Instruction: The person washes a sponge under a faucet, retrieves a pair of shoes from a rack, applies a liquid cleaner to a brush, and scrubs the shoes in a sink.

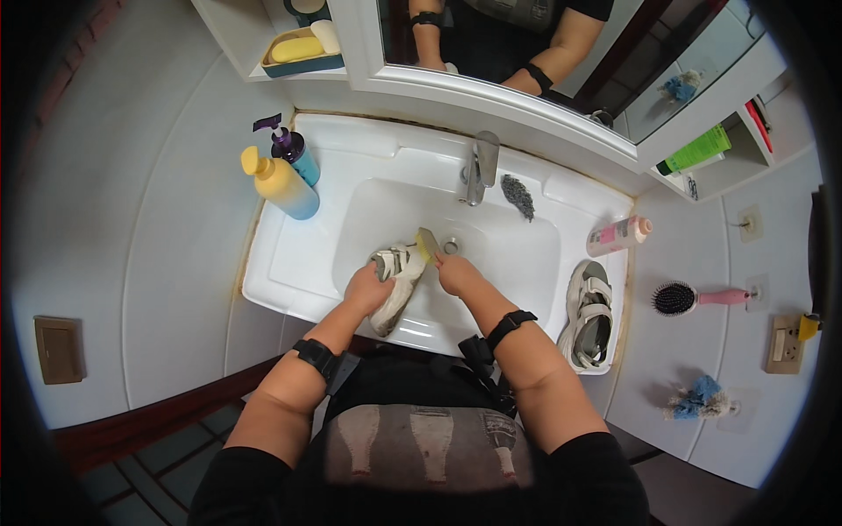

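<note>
My left hand [370,289] grips a white sandal [408,289] by its strap side, tilted over the near left part of the white sink basin [520,276]. In my right hand [458,274] is the handle of a scrubbing brush [427,244] with yellowish bristles. Those bristles are against the sandal's far end, on its right side. Just beyond the brush head lies the metal drain [450,246]. A matching white sandal with a grey insole [589,315] rests on the right rim of the washbasin.
A chrome faucet [483,164] stands behind the basin, with a steel wool scourer [518,196] beside it. Two pump bottles, one yellow and blue [283,187], one purple and teal [299,154], occupy the left ledge. A pink bottle [618,237] is at right. A mirror cabinet [506,95] overhangs the back.
</note>
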The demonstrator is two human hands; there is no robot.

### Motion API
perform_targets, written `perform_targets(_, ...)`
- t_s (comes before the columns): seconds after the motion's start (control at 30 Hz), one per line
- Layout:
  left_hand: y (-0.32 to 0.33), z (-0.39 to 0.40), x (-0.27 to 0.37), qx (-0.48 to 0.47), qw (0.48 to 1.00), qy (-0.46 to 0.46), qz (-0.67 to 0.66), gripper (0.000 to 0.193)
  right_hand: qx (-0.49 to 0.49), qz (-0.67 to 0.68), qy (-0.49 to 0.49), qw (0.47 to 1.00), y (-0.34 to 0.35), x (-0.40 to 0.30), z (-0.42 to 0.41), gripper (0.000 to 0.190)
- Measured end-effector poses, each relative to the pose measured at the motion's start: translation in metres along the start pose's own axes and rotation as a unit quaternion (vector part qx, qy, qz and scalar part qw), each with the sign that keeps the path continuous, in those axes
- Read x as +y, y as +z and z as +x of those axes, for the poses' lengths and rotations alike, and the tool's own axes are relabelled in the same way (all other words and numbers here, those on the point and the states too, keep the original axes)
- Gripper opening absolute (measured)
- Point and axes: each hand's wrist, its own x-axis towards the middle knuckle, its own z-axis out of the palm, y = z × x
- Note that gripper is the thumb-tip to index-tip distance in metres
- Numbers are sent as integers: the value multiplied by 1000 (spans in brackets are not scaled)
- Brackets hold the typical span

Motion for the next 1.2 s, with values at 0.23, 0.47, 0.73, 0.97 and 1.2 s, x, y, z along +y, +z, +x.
perform_targets(0.23,3,3,-11,10,1000,-22,9,41,-84,28,-52,995,-21,-28,-84,36)
perform_targets(0.47,-2,-1,4,-7,999,-15,34,41,-3,5,-10,1000,-10,-17,-56,36)
perform_targets(0.73,-4,-4,6,-4,1000,-12,28,40,-82,46,42,995,-51,-38,-56,34)
perform_targets(0.97,-6,-11,31,-15,998,-22,61,41,-80,18,-70,994,-27,-26,-95,37)
perform_targets(1.2,-4,-8,22,-9,997,-15,69,43,-1,18,-42,999,-2,-9,-33,37)
